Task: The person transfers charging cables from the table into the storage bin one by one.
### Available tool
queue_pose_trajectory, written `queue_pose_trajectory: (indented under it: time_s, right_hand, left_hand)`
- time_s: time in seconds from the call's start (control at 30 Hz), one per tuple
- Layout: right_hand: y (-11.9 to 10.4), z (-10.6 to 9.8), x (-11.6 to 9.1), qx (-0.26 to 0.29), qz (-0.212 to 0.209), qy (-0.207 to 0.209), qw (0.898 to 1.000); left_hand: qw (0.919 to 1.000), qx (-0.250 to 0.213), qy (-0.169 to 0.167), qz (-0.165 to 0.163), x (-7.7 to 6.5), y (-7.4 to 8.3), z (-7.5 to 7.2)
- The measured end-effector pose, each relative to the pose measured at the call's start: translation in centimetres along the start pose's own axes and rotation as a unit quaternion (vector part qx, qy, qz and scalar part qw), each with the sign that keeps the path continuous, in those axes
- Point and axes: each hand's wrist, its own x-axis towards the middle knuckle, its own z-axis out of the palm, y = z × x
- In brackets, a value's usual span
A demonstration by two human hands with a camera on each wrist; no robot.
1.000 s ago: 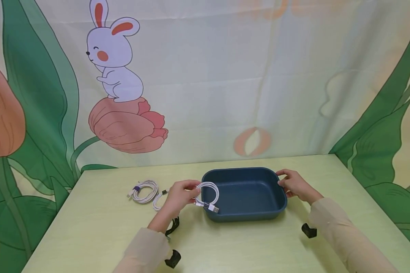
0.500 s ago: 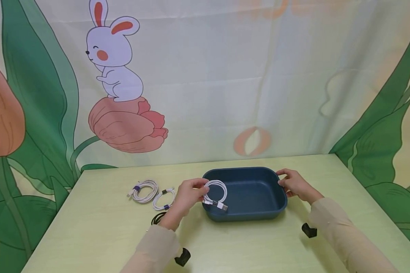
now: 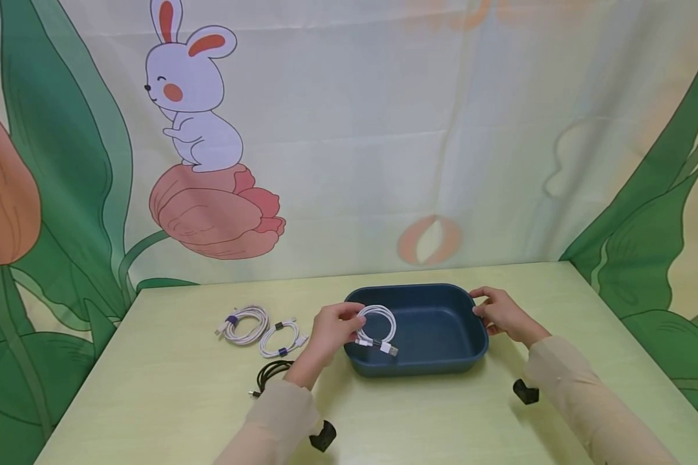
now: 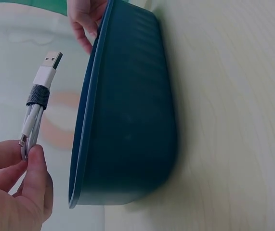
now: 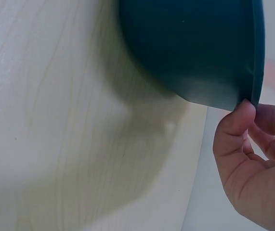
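My left hand pinches a coiled white USB cable between thumb and fingers, above the left end of a dark blue basin. In the left wrist view the cable has a dark strap round it, and its USB plug points up, away from the fingers. My right hand grips the basin's right rim; the right wrist view shows thumb and fingers pinching that rim. The part of the basin's floor that shows holds nothing.
Left of the basin lie two coiled white cables, one larger and one smaller. A coiled black cable is nearer me, partly behind my left forearm. A printed cloth hangs behind the table.
My left hand has moved right with the white cable, from the basin's left edge to over its inside. More of the cables on the table shows. The right hand stays on the rim.
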Motion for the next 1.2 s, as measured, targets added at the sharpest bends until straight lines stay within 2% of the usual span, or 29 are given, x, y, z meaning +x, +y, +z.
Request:
queue_pose_trajectory:
  time_s: [0.27, 0.53, 1.2]
  right_hand:
    - [0.0, -0.2, 0.0, 0.003, 0.001, -0.004, 1.000]
    - [0.2, -0.2, 0.1, 0.004, 0.000, 0.000, 1.000]
    - [0.0, 0.1, -0.1, 0.006, 0.002, 0.004, 1.000]
  left_hand:
    - [0.9999, -0.016, 0.001, 0.007, 0.3, 0.4, 0.8]
    - [1.0000, 0.000, -0.001, 0.006, 0.6, 0.1, 1.7]
    - [0.9974, -0.066, 0.024, -0.016, 1.4, -0.6, 4.3]
